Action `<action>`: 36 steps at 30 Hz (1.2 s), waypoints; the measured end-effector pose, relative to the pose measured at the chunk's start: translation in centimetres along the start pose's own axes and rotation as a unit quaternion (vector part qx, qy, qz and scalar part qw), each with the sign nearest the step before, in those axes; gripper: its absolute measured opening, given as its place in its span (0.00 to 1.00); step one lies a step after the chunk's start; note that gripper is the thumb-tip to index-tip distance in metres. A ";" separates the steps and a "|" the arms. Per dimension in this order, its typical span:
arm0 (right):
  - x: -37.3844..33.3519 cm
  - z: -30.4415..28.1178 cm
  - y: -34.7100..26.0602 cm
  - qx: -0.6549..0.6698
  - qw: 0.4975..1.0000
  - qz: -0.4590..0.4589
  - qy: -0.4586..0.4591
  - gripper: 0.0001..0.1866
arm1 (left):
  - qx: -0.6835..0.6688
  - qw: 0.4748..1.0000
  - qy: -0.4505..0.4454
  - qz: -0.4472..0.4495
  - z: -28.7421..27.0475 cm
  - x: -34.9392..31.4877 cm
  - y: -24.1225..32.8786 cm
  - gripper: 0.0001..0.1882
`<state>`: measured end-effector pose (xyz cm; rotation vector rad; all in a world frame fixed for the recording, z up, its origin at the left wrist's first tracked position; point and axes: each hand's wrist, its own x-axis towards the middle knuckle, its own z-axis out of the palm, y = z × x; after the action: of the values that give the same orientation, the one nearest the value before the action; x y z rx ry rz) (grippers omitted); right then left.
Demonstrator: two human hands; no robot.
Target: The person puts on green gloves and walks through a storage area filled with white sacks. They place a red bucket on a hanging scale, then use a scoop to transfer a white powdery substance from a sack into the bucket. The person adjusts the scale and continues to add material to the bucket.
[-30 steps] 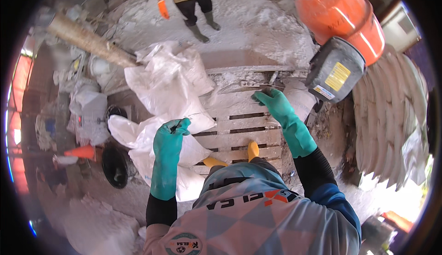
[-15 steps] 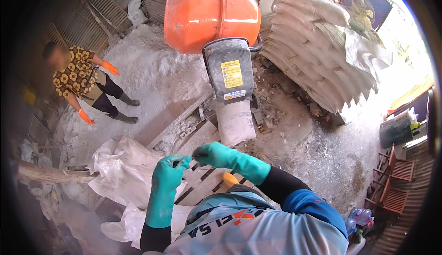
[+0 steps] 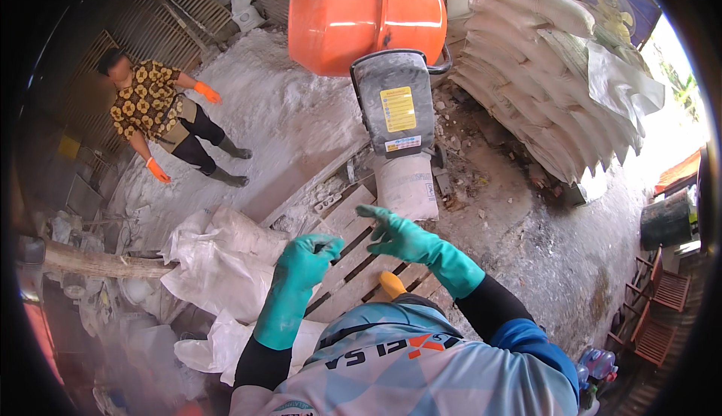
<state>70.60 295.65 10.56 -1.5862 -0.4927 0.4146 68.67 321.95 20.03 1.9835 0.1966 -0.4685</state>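
We held our left hand [image 3: 312, 251] and right hand [image 3: 410, 239], green-gloved, above a slatted pallet [image 3: 351, 219].
The left was curled — we could not tell around what, if anything — and the right, just apart, was spread wide. White sacks [image 3: 222, 266] lay crumpled left of the pallet; beyond, an orange mixer [image 3: 357, 21] stood between a co-worker [image 3: 154, 108] at left and piled sacks [image 3: 526, 78] at right.

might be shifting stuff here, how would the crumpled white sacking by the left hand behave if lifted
The white sacking would probably flop, since it lies in loose folds. Its glossy sheen suggests it could be slippery. Weight is hard to judge with any contents hidden.
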 end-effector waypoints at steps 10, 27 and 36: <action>4.5 6.4 0.5 0.076 0.961 0.222 -0.148 0.17 | -0.003 0.998 0.052 -0.019 -2.1 -2.6 -1.3 0.13; -4.6 -11.2 18.4 0.057 0.907 0.411 0.064 0.12 | -0.307 0.902 0.292 -0.087 -7.1 -10.6 -18.4 0.15; -10.9 -20.9 26.1 -0.110 0.791 0.592 0.108 0.05 | -0.349 0.827 0.407 -0.167 -8.8 -18.7 -25.8 0.18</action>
<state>74.42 271.00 -14.18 -1.9978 0.7563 1.1182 45.01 342.53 9.65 1.2915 1.1030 0.2659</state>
